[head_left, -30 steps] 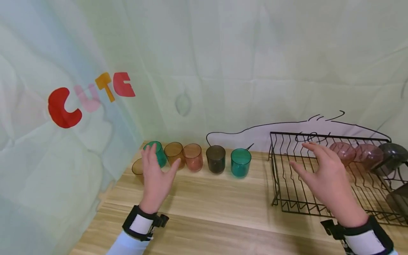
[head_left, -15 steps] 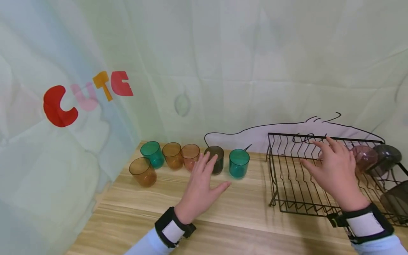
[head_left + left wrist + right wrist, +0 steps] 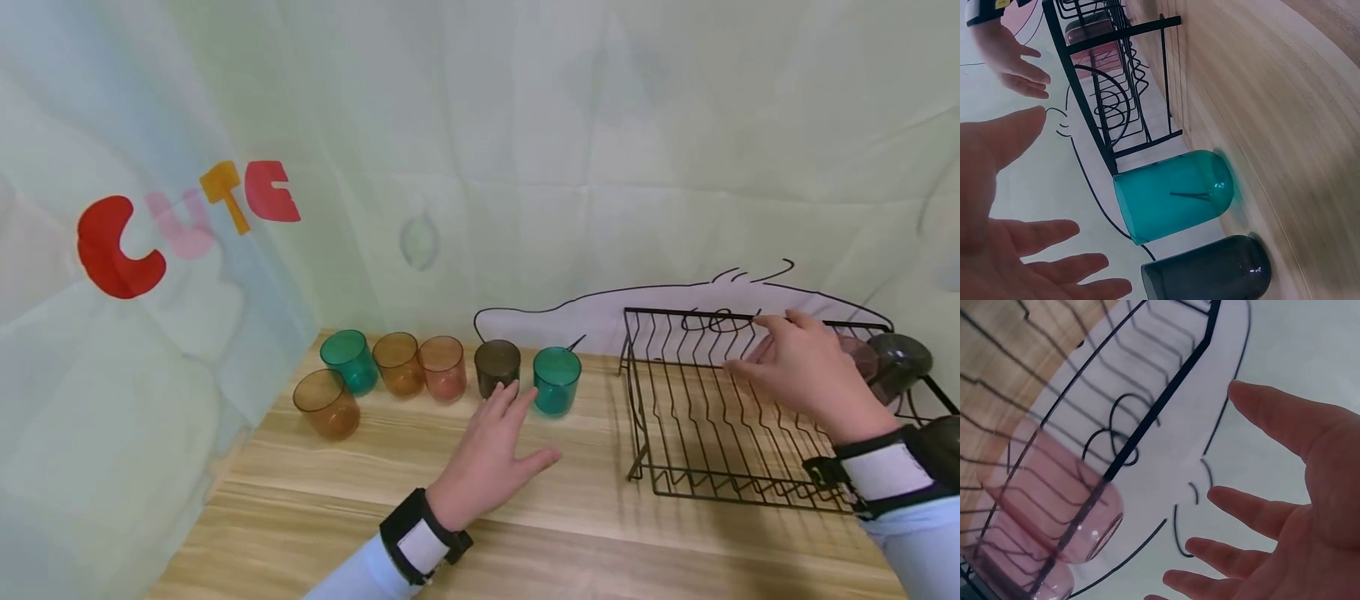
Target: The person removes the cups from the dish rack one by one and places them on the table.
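My left hand hovers over the table with fingers spread, holding nothing. It is nearest to a dark grey cup and a teal cup, which both stand upright. In the left wrist view the teal cup is apart from my fingers. Above the black wire rack is my right hand, its fingers extended. Close by, a pink cup lies upside down in the rack, and the right wrist view shows a gap between it and my fingers.
On the left stand another teal cup, two amber cups, one in back and one in front, and a pink cup. A dark cup sits at the rack's right end. A printed cloth hangs behind.
My left hand has moved right, from the amber and teal cups to the dark grey cup. My right hand has shifted right over the rack towards the pink cups. The view has turned slightly right.
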`<state>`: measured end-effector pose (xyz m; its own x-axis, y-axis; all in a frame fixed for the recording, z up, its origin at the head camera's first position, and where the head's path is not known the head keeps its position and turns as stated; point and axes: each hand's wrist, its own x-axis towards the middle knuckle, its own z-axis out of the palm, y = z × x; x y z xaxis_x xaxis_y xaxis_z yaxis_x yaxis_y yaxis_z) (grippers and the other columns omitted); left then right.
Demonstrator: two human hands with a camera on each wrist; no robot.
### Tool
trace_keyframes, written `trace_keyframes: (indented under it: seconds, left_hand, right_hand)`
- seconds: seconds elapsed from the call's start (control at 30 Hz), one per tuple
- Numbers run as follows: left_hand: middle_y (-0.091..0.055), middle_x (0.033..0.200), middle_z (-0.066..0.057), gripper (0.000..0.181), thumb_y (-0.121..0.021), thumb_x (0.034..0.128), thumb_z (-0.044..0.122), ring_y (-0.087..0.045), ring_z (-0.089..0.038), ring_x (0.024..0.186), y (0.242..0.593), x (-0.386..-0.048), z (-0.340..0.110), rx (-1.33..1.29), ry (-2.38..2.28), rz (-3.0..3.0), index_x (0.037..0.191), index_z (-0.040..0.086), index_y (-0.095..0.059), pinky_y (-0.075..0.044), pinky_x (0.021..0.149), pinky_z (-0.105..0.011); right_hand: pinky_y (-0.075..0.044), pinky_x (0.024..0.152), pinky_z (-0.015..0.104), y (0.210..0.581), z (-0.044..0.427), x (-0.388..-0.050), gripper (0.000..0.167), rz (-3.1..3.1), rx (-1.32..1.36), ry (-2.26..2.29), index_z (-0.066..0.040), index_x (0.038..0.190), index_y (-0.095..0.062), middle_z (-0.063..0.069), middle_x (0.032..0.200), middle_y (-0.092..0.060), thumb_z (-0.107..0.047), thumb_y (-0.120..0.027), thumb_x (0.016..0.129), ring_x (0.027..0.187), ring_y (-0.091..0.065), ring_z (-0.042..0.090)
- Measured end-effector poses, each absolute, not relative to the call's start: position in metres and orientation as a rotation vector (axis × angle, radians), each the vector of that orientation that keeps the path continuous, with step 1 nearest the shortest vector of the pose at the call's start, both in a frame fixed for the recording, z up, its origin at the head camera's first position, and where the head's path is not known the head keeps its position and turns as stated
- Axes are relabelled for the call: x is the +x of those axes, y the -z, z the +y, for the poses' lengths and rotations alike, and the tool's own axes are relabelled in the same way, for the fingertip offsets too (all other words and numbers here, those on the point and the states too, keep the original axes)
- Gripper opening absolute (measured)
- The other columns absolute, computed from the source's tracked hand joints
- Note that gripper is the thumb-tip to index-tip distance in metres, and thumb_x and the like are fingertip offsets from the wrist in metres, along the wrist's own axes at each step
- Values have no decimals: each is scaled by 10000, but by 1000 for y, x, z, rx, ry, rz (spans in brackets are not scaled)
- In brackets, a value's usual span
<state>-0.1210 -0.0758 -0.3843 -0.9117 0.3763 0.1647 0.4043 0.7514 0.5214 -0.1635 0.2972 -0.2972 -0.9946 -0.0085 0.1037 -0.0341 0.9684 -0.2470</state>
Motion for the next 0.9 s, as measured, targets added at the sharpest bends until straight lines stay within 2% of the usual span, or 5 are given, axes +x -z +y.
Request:
trace_keyframes:
  seconds: [0.3,0.5,0.67,0.8,0.9]
  left_hand:
    - [-371,1474,-149,800,-549,813,649,-292,-358,1388,379,-125,-74,-723,710,-2964,1407,131,-410,-294,1094,-543]
    - [-438,1429,-133,738,-582,821,609,-367,-343,1349,377,-127,-77,-768,648,-2978,1365,124,-467,-332,1070,-540]
    - [-429,1436,-127,719,-583,822,606,-388,-313,1338,378,-126,-78,-782,652,-2991,1355,135,-479,-336,1072,-525]
    - [-437,1427,-122,708,-584,822,604,-414,-297,1318,378,-126,-80,-770,644,-2988,1344,136,-490,-349,1065,-511]
    - [-440,1424,-122,701,-586,822,602,-425,-295,1308,377,-126,-81,-762,646,-2994,1340,139,-493,-354,1063,-505]
  right_hand:
    - [-191,938,760,300,317,-186,948,-3133,-5,-349,100,1358,-363,444,1365,-252,-590,-645,773,1261,-194,592]
    - [-192,942,756,311,327,-189,887,-3187,-46,-280,102,1374,-332,458,1314,-299,-503,-636,801,1189,-238,615]
    - [-277,909,737,318,333,-189,940,-3246,-34,-271,128,1387,-284,462,1275,-353,-533,-622,811,1156,-284,621]
    - [-367,839,707,320,332,-191,763,-3235,11,-234,131,1352,-327,449,1237,-405,-380,-599,855,1113,-355,613]
    - [-365,838,714,322,329,-191,614,-3219,4,-205,121,1326,-362,440,1245,-390,-228,-561,861,1116,-348,609]
